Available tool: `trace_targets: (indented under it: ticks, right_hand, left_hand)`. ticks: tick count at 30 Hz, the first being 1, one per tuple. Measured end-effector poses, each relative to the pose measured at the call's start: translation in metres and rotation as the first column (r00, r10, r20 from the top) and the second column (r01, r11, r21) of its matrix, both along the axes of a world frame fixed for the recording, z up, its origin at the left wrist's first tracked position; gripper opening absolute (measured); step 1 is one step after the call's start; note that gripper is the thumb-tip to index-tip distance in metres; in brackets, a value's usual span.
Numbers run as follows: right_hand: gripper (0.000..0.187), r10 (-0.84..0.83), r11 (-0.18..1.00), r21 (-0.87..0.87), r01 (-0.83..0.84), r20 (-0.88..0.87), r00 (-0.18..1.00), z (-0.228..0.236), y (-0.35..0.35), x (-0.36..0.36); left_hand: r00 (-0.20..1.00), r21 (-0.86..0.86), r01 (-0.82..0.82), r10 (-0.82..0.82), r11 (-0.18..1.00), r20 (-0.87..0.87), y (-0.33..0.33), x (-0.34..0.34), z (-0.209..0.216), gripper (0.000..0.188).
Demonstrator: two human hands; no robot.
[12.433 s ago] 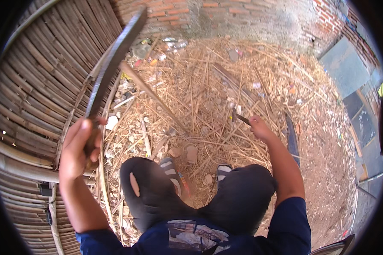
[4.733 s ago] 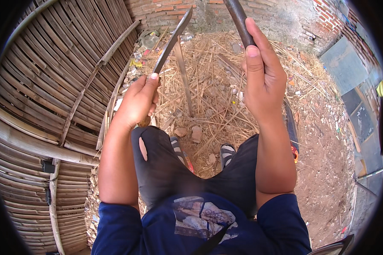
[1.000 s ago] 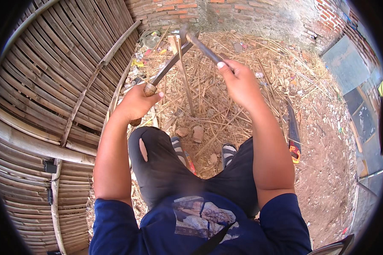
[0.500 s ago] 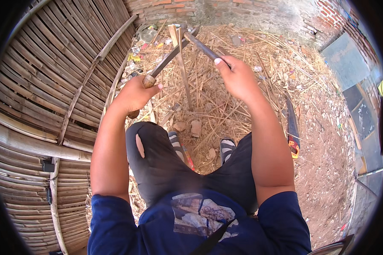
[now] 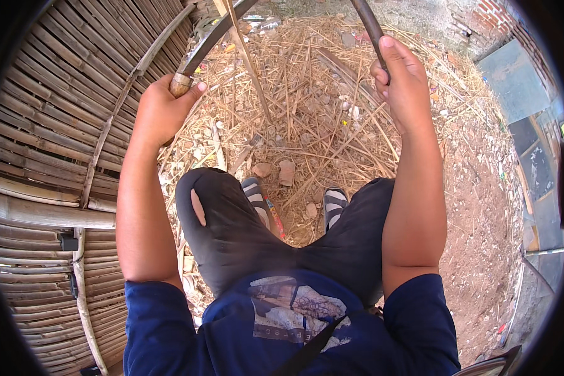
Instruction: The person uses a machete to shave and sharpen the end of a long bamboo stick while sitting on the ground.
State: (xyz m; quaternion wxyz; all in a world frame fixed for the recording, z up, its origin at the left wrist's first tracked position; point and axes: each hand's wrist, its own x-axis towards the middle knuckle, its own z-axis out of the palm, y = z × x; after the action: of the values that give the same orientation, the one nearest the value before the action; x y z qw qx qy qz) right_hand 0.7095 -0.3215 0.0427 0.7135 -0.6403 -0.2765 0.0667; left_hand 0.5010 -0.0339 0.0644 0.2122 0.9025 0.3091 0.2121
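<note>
My left hand [image 5: 163,109] is wrapped round the wooden handle of a machete [image 5: 216,41]. Its dark blade slants up to the right and crosses a split wooden stake [image 5: 247,59], apparently lodged in it. The stake leans, its lower end down in the straw. Out to the right, my right hand [image 5: 404,81] grips the dark handle of a hammer [image 5: 371,28]. The upper edge of the picture cuts off the hammer's head and the machete's tip. Hammer and blade are apart in what shows.
Straw and wood scraps [image 5: 319,125] litter the ground ahead, with brick pieces [image 5: 286,173] near my sandalled feet. A slatted bamboo wall [image 5: 56,125] stands close on the left. Panels [image 5: 517,81] lean at the right beside bare soil [image 5: 476,250].
My right hand has swung the hammer up and right, away from the blade and stake. My left hand and the machete sit farther left and higher in view. The handsaw at right is now hidden.
</note>
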Motion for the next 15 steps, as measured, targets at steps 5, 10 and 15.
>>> trace_targets:
  ticks: [5,10,15]
  right_hand:
    - [0.043,-0.034,0.998,-0.048,0.034,-0.002,0.999,-0.007,0.01,0.0]
    - [0.039,-0.055,0.982,-0.175,0.07,0.087,0.995,-0.011,0.015,0.003]
    - [0.043,-0.049,0.987,-0.136,0.081,0.228,0.972,-0.003,0.024,-0.007]
  left_hand:
    - [0.985,-0.034,0.047,-0.052,0.998,-0.162,0.027,0.026,-0.038,0.05]
    - [0.963,0.061,0.044,-0.026,0.997,-0.268,0.026,0.047,-0.027,0.052]
    - [0.969,0.028,0.03,-0.022,0.999,-0.245,0.03,0.056,-0.019,0.049]
